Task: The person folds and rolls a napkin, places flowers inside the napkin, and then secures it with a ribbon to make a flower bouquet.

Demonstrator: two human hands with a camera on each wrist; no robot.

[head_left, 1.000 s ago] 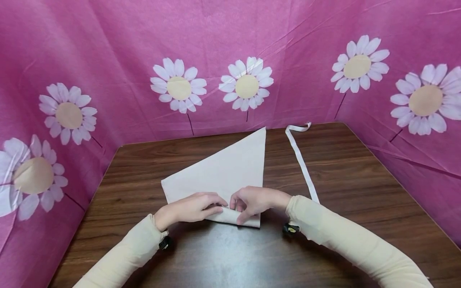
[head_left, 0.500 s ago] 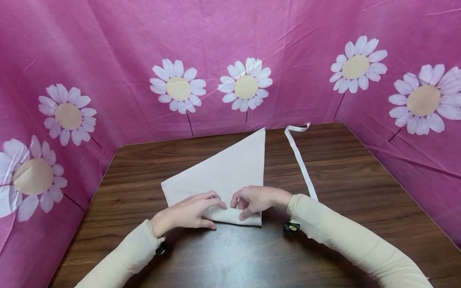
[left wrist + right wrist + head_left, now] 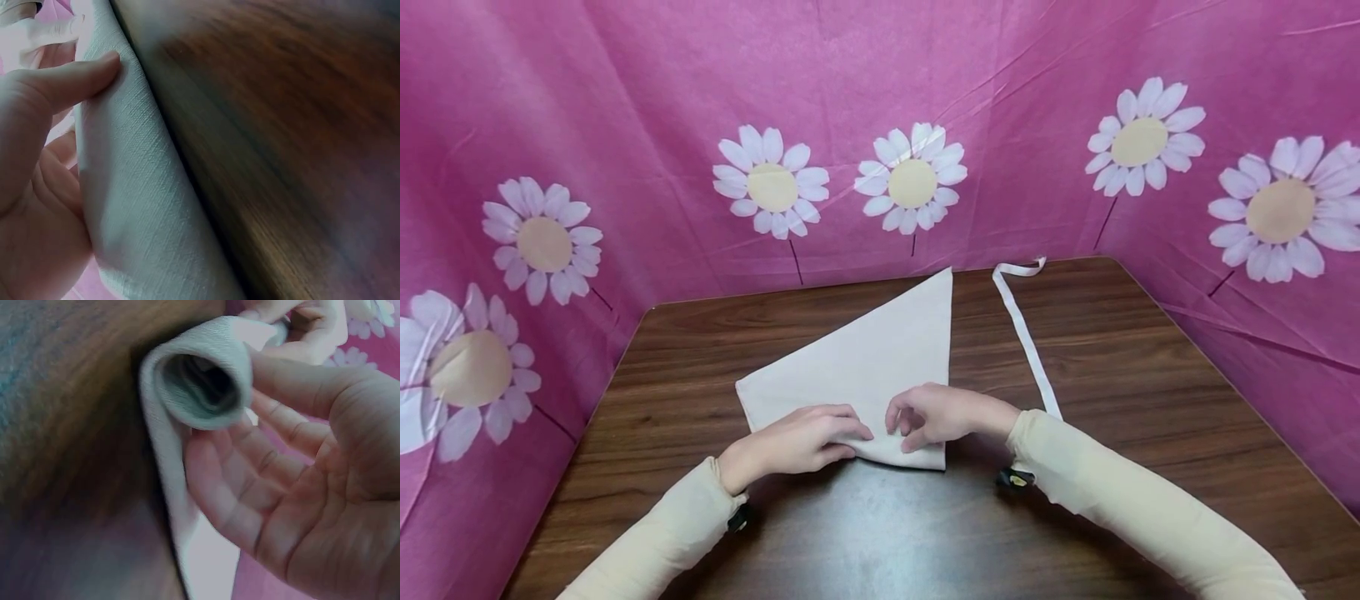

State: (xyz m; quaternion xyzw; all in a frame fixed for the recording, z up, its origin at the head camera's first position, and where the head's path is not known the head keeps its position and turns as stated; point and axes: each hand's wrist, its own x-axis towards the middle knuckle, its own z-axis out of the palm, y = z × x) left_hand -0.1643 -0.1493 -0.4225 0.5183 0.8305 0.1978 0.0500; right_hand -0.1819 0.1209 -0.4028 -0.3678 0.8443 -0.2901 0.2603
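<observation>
The off-white woven fabric sheet [image 3: 872, 350] lies on the dark brown wood-grain desk [image 3: 1135, 375], far corner pointed, near edge coiled into a hollow roll [image 3: 887, 451]. The left hand [image 3: 801, 439] and right hand [image 3: 943, 414] both pinch this roll, thumbs in front, fingers behind, presumably to stop it loosening. A narrow white ribbon [image 3: 1026, 337] runs behind the right cream sleeve [image 3: 1120, 492].

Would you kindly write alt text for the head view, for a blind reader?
Left hand and right hand hold the rolled near edge of a cream cloth on a wood-grain table, with a white strip to the right and a pink floral backdrop behind.
</observation>
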